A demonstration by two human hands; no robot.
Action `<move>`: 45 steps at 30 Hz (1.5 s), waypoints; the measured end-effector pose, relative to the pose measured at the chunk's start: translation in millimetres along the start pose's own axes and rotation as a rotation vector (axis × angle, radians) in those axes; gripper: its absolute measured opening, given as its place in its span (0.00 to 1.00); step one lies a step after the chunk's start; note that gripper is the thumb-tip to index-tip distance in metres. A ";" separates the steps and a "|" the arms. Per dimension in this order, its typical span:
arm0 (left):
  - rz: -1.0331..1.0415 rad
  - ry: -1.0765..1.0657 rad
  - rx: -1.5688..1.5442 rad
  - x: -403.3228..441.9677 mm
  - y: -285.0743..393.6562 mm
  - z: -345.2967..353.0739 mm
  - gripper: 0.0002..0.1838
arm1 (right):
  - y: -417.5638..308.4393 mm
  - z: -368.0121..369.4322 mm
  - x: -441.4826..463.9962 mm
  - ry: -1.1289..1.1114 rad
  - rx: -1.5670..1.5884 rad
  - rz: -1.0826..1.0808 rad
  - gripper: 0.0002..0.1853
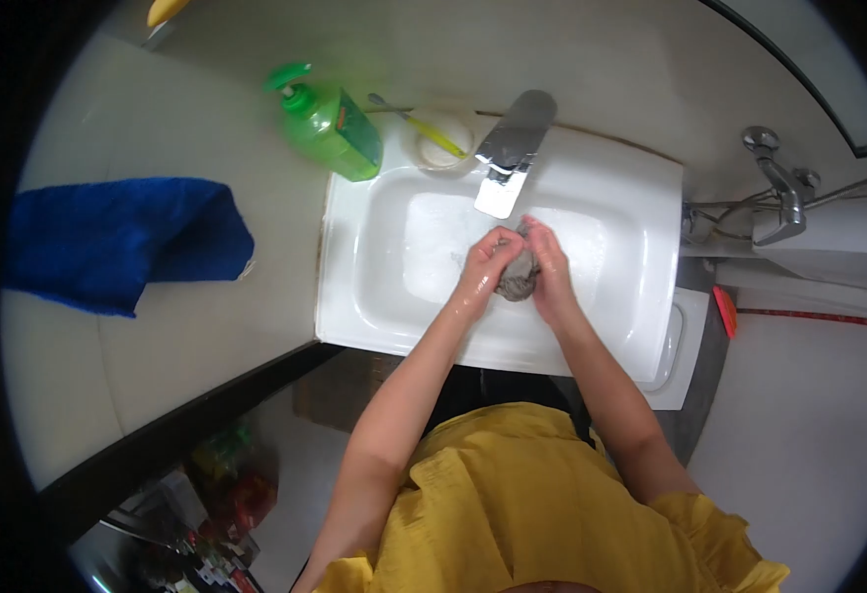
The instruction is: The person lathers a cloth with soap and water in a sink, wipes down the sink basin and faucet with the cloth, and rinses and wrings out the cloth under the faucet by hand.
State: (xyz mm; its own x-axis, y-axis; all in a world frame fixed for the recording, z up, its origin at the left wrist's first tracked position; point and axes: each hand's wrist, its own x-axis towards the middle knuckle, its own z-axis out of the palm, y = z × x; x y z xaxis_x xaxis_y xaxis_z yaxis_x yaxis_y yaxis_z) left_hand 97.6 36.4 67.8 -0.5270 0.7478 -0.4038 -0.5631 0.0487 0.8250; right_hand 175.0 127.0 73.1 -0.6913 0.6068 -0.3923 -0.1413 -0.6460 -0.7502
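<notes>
Over the white sink [369, 262], a small bunched grey cloth [519, 281] hangs between my two hands. My left hand [490, 259] has its fingers curled onto the upper part of the cloth from one side. Opposite it, my right hand [549, 259] is closed against the cloth, its thumb side facing my left hand. Both hands look wet. The faucet [516, 148] points down just above my fingertips. Whether the grey cloth is a sock or a rag I cannot tell.
A green pump soap bottle [335, 133] stands at the sink's back left corner. Near it, a yellow-green toothbrush [433, 132] lies across a whitish round cup [437, 150]. On the left hangs a blue towel [137, 242]; at the right are a metal wall tap [784, 193] and the toilet [681, 341].
</notes>
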 end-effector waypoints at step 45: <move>1.335 -1.050 1.718 5.0 -50.1 107.8 0.06 | -63.6 -76.5 23.9 -0.621 -1.067 0.357 0.15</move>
State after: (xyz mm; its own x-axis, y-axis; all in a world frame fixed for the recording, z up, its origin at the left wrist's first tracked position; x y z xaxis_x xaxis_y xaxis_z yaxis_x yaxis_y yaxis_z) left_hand 191.8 109.0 67.0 0.6472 0.7389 0.1876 0.7462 -0.6644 0.0421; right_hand 221.6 218.0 70.8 -0.8268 -0.0249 -0.5619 0.5541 0.1360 -0.8213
